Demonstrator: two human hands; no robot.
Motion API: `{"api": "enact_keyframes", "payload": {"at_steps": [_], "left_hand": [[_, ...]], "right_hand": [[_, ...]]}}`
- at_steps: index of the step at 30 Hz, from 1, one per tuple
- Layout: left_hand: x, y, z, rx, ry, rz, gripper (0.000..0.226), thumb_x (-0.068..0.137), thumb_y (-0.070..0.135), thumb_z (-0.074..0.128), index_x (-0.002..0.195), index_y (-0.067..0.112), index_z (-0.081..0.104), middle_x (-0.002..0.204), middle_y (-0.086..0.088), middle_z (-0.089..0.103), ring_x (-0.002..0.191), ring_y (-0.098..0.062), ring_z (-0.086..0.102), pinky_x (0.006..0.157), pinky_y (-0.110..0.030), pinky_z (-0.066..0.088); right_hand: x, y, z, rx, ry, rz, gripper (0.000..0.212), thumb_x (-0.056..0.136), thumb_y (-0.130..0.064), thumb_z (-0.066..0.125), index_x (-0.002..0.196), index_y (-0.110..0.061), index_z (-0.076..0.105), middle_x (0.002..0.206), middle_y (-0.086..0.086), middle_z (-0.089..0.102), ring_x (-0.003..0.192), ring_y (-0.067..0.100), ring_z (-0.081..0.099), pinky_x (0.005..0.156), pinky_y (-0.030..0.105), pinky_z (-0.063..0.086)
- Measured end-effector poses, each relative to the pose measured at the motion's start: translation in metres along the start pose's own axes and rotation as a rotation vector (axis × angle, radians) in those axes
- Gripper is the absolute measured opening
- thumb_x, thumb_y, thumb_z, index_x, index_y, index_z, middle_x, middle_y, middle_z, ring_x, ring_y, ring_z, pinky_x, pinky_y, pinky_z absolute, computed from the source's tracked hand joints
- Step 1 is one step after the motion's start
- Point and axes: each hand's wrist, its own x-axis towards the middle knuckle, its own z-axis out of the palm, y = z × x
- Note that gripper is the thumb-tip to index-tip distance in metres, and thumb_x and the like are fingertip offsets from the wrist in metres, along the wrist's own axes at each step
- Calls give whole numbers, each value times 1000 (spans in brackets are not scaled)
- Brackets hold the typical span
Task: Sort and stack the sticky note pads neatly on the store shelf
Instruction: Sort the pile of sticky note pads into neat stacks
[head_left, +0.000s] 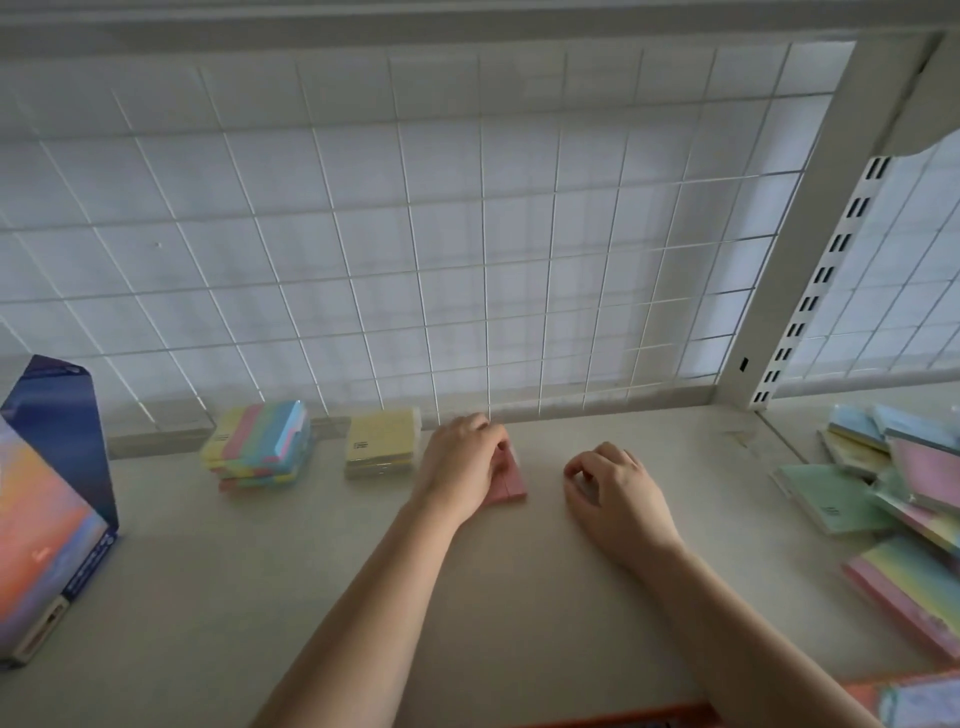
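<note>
Thin pink pad (511, 487) flat on the shelf (311, 571) under the gripping left hand (462, 465); right hand (613, 491) loosely curled, empty.

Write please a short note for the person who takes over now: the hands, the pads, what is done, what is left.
Left hand grips the pink pad at the back of the shelf, right of the yellow stack.
Right hand rests on the shelf, fingers loosely curled, holding nothing.
Done: the striped stack and the yellow stack stand along the back.
Left: the loose pile on the right is unsorted.
</note>
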Motion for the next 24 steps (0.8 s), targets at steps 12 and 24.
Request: {"api": "enact_keyframes", "payload": {"at_steps": [12,24], "left_hand": [[-38,0,-3,-11,-34,-23,12,87,25,59,97,21,66,97,4,60,97,-23,52,77,-34,46],[-2,-5,19,-9,29,-100,24,91,13,49,108,16,66,111,-3,55,100,-25,56,77,-33,45]], "right_hand": [[-1,0,3,-20,11,-15,9,83,-25,59,88,-20,66,88,-2,56,92,20,53,63,27,43],[-2,-2,2,-60,11,-44,11,84,-24,56,89,-19,64,92,-1,57,92,22,52,64,29,44]]}}
